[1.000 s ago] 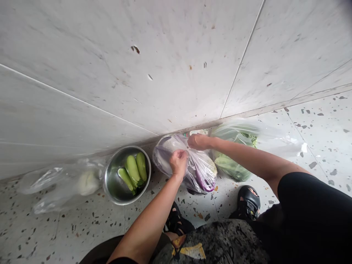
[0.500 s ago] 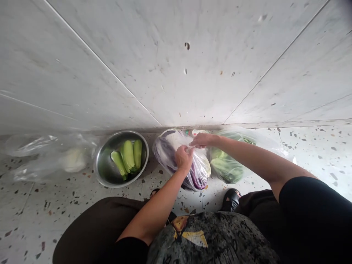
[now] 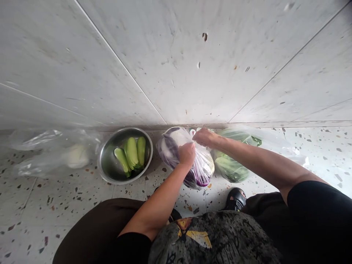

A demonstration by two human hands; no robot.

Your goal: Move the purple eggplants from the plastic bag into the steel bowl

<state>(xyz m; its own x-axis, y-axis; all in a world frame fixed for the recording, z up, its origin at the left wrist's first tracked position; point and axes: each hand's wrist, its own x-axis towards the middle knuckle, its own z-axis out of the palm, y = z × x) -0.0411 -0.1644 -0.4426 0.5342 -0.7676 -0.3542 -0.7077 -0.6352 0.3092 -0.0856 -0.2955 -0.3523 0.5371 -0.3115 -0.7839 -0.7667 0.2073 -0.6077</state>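
A clear plastic bag (image 3: 202,167) of vegetables stands on the floor between my feet. Through its film I make out purple eggplant (image 3: 166,146) and something pale, partly hidden by my hands. My left hand (image 3: 187,154) is closed on the gathered top of the bag from the near left. Close beside it, my right hand (image 3: 204,137) pinches the bag's neck from the right. The plastic is drawn into tight folds below the two hands. The fingertips partly cover the neck, so whether it is knotted cannot be seen.
To the left is a steel basin (image 3: 100,156) holding several green zucchini (image 3: 132,151). Farther left lies a clear bag (image 3: 41,165) with a pale vegetable inside. On the right, another bag (image 3: 283,145) holds leafy greens (image 3: 231,167). A marble wall (image 3: 176,73) rises behind.
My hands stay at the bag's neck, and its film now looks pulled tighter. The right hand has curled in more. The whole view has shifted slightly, moving things rightward.
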